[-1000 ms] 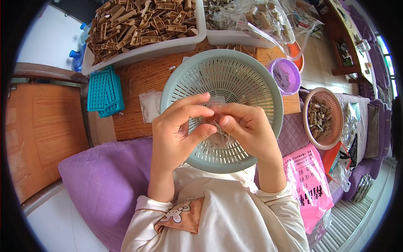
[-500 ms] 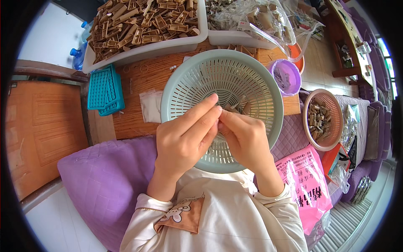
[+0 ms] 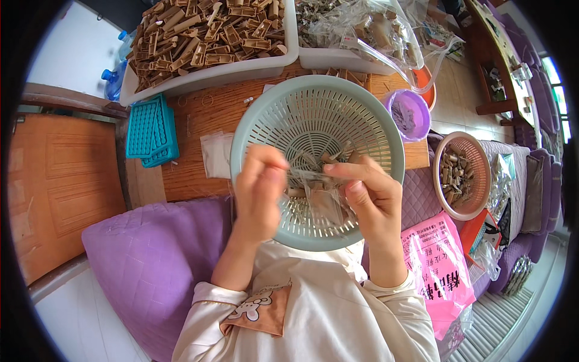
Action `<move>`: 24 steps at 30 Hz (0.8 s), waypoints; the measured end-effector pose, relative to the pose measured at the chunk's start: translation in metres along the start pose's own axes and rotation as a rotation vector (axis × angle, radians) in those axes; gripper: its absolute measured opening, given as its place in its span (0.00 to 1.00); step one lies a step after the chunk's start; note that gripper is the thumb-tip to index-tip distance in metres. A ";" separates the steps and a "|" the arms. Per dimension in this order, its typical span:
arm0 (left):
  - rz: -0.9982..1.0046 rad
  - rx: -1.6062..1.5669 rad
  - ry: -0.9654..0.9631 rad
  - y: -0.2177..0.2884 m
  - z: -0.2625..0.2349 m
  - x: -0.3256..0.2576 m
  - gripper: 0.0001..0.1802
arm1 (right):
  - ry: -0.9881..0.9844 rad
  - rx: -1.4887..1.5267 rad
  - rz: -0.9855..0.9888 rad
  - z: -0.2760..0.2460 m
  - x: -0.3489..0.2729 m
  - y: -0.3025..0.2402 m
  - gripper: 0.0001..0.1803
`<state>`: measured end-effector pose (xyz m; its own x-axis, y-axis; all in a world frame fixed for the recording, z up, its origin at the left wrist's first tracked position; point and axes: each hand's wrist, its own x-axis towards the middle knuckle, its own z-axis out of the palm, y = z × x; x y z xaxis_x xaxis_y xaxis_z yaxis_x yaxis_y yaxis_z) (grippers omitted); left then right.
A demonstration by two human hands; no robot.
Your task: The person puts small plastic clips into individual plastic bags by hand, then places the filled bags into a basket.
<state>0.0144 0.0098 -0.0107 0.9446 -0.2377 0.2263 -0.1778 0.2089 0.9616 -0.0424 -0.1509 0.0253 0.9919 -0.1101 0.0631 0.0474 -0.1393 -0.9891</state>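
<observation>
A round grey-green colander (image 3: 395, 145) sits in front of me, with small clear plastic bags (image 3: 325, 205) and brown plastic pieces (image 3: 329, 158) in its lower part. Over its left side is my left hand (image 3: 259, 196), fingers curled and smeared by motion, so whether it grips anything is unclear. My right hand (image 3: 373, 199) hovers over the right side, index finger stretched toward the middle and thumb apart from it. Clear film shows between the two hands, but I cannot make out whether either one touches it.
White tubs hold brown plastic parts (image 3: 211, 33) and clear-bagged pieces (image 3: 380, 30) at the back. Teal trays (image 3: 151, 130) stand left on the wooden table (image 3: 193, 163). To the right are a purple bucket (image 3: 422, 114), a pink basket (image 3: 482, 199) and a pink bag (image 3: 437, 265).
My hands, pressed together at the fingertips before, have come apart, left hand to the left and right hand to the right. The bags and brown pieces in the colander now show between them.
</observation>
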 end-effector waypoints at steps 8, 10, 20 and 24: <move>0.213 0.389 -0.180 0.015 0.016 0.003 0.08 | -0.008 0.731 0.206 0.002 0.000 0.002 0.12; 0.751 0.641 -0.236 0.015 0.015 0.008 0.07 | -0.178 1.268 0.220 -0.001 0.001 0.017 0.11; 0.284 0.609 0.036 -0.010 -0.025 -0.004 0.10 | 0.415 0.673 -0.066 -0.062 0.056 -0.004 0.14; 0.230 0.671 0.144 -0.019 -0.052 0.000 0.13 | 0.632 0.463 -0.205 -0.094 0.128 -0.003 0.09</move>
<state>0.0322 0.0549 -0.0365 0.8816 -0.1208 0.4564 -0.4640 -0.3998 0.7905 0.0734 -0.2573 0.0492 0.7107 -0.6813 0.1755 0.4023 0.1889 -0.8958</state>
